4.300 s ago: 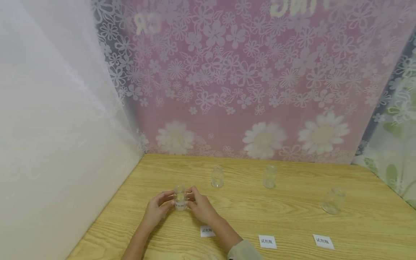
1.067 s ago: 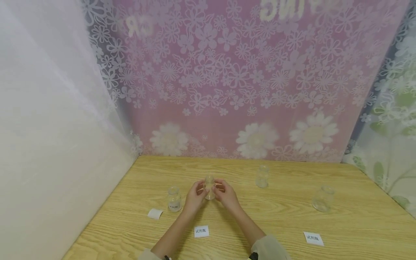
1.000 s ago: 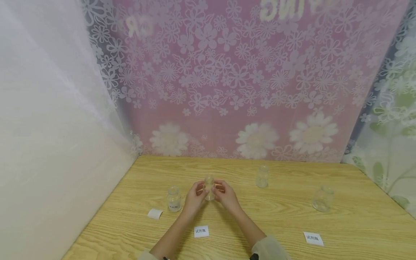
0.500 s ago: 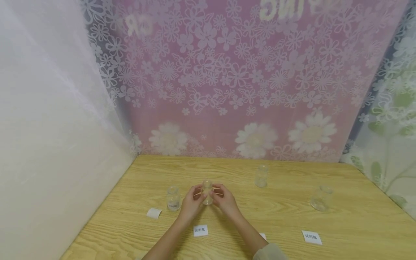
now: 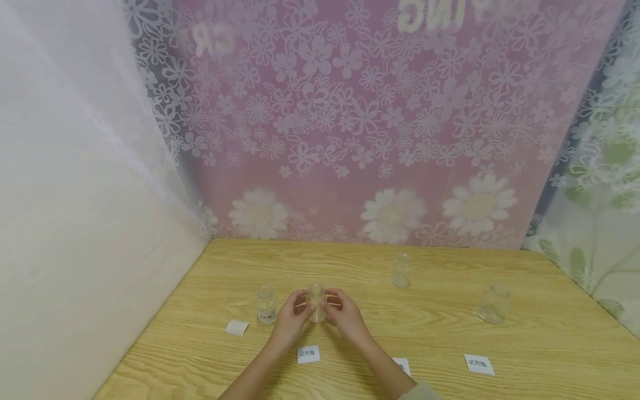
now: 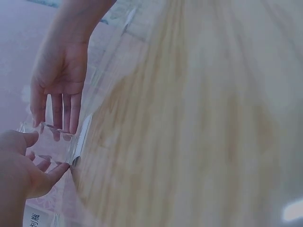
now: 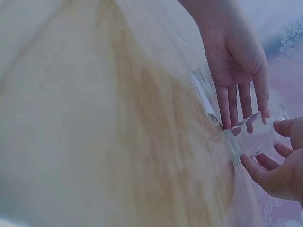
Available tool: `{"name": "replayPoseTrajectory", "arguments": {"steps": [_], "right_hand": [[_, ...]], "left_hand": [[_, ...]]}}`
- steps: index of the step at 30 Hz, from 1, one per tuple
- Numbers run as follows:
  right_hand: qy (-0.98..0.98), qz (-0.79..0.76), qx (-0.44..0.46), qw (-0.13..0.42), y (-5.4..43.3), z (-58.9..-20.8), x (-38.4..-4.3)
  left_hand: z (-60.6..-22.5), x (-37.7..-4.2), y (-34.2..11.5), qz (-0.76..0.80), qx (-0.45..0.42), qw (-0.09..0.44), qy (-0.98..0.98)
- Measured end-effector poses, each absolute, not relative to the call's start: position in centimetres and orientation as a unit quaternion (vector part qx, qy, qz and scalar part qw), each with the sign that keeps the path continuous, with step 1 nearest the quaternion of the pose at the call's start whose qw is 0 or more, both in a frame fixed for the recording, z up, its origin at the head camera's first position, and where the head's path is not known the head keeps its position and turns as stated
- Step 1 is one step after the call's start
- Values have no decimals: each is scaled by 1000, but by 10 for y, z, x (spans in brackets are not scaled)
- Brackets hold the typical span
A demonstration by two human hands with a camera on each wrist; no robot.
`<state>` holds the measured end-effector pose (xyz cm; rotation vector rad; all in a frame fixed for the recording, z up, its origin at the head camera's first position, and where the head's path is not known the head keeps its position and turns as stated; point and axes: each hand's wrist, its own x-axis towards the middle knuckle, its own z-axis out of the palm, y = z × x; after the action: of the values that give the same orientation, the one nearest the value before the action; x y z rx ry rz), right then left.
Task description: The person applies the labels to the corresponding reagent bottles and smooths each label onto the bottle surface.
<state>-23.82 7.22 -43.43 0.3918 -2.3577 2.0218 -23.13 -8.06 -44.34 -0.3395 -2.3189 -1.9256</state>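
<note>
Between both hands a clear glass bottle point(image 5: 316, 315) stands upright, its neck narrower than its body. My left hand point(image 5: 290, 321) holds its left side between thumb and fingers. From the right, my right hand point(image 5: 346, 319) grips the same bottle in the same way. In the left wrist view the bottle point(image 6: 53, 145) looks bare, and fingers show through the glass. Just left of the hands stands another glass bottle point(image 5: 266, 303) with a written label low on its front. In front of the hands lies a white label point(image 5: 308, 354) with black handwriting.
Two more clear glass bottles stand apart, one at the back point(image 5: 401, 270) and one at the right point(image 5: 494, 305). A blank white paper piece point(image 5: 237, 328) lies at left. Another label point(image 5: 401, 365) is partly hidden by the right forearm; a further label point(image 5: 479, 364) lies to its right.
Some four seconds ago both hands were at the left bottle; now they hold the second one. Over the last second this bottle has come nearer, toward the label in front.
</note>
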Motion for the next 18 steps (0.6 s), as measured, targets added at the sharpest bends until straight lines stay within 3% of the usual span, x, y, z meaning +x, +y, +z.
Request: {"name": "replayPoseTrajectory", "arguments": {"steps": [18], "right_hand": [[-760,638,125,8,68,-435,-228]], "left_hand": [[-440,-221,-82,-615,-110,61,-778]]}}
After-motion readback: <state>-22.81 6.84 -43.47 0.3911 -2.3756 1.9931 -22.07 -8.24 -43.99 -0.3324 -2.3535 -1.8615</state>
